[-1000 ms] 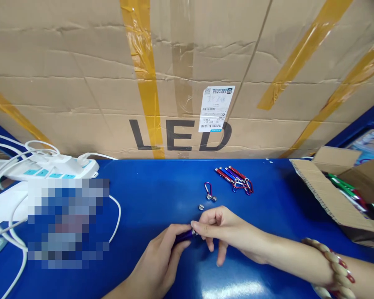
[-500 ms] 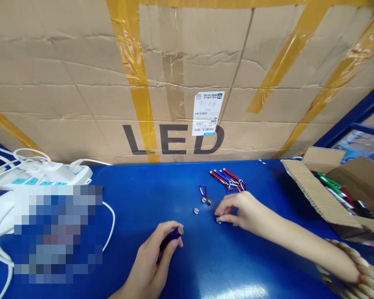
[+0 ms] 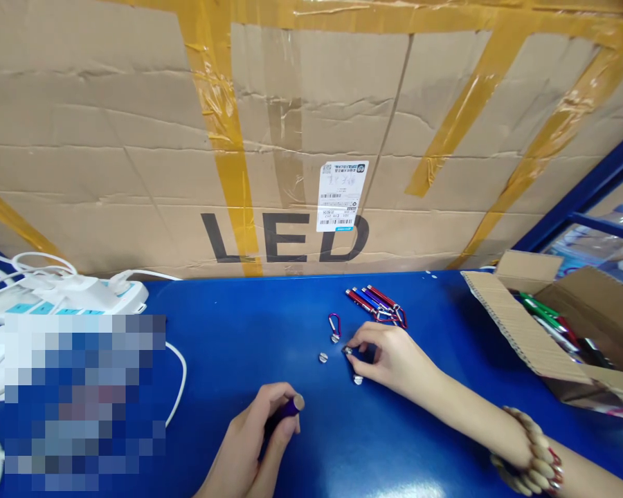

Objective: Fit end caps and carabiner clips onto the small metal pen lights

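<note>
My left hand [image 3: 259,439] is wrapped round a dark purple metal tube [image 3: 291,406], its flat round end showing between thumb and fingers. The rest of the tube is hidden in the palm. Farther right, my right hand [image 3: 381,353] has thumb and forefinger pinched on a small silver cap [image 3: 347,351] at the blue table top. Just below those fingertips lies a second silver cap [image 3: 358,380], with a third slotted cap [image 3: 323,357] to the left. Beyond them rests a purple-red carabiner [image 3: 334,324] with a silver cap [image 3: 335,339] at its near end.
Several red and blue keychain flashlights [image 3: 372,299] with carabiners lie behind my right hand. An open cardboard box [image 3: 519,325] of pens stands at right. White power strips [image 3: 98,297] and cables are at left. A large LED carton [image 3: 285,138] walls the back.
My right hand has moved left and away from me, leaving one silver cap on the table and pinching another near the carabiner. My left hand keeps its hold on the tube. The view has shifted slightly.
</note>
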`<state>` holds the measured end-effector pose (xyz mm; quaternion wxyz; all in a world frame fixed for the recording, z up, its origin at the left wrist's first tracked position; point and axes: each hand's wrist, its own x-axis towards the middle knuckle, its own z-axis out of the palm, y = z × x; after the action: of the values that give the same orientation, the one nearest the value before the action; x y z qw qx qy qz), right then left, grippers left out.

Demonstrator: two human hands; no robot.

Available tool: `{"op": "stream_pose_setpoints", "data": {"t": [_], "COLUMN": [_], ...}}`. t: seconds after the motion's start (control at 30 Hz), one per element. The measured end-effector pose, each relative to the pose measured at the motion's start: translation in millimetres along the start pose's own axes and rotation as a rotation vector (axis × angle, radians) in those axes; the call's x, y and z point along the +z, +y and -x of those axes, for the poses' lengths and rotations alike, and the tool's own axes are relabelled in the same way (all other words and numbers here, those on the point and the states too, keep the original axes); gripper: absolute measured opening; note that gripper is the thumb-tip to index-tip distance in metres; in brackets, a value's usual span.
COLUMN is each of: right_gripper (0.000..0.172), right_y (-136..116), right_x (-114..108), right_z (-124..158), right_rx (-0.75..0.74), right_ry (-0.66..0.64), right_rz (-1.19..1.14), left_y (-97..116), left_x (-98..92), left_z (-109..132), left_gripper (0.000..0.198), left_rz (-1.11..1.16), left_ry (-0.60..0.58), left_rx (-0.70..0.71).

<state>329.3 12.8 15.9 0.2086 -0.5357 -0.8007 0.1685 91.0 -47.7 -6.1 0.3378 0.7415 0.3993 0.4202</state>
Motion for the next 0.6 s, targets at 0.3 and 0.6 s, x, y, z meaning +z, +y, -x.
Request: {"op": "stream_pose_setpoints", "data": {"t": [0.3,0.6], "right_gripper": [0.013,0.019], "right_y": [0,-3], "right_x": [-8,-16], "right_z": [-4,-10], "right_rx": [0.072,0.083], "right_ry": [0.033,-0.167], "right_rz": [0.031,0.041], "left_y": [2,2], "left_x": [-1.3,-2.7], "left_z": [-1,-1], "left_gripper": [0.012,0.011], "left_rz": [-0.021,-0.044], "left_ry": [-0.045,-0.051], "left_rx": [-0.021,-0.033]}}
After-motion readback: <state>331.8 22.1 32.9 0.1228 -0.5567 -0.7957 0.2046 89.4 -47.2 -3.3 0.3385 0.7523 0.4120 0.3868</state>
